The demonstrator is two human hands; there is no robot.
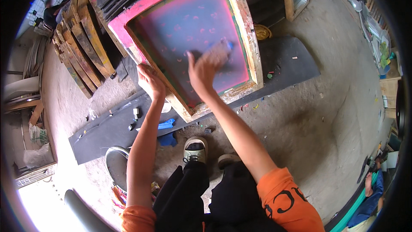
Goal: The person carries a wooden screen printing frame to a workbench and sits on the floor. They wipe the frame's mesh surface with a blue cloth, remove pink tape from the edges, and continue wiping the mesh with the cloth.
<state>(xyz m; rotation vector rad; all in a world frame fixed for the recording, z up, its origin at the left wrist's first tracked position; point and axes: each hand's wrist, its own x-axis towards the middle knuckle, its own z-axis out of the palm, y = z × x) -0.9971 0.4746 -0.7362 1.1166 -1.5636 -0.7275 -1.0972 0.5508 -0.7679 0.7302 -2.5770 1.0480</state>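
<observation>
A wooden screen printing frame is tilted in front of me, its left and top edges coated pink. Its bluish mesh has a pink border and several small pink marks. My left hand is closed on the frame's lower left side, its fingers at the outer edge. Over the lower right of the mesh is my right hand, thumb stuck out and fingers smeared by motion. A small blue thing shows at those fingertips; whether the hand holds it is unclear.
Beneath the frame lies a long dark board with small scraps and a blue tool-like piece. Paint-stained wooden frames lean at the left. A round metal-rimmed container stands by my left forearm. Another person is far left.
</observation>
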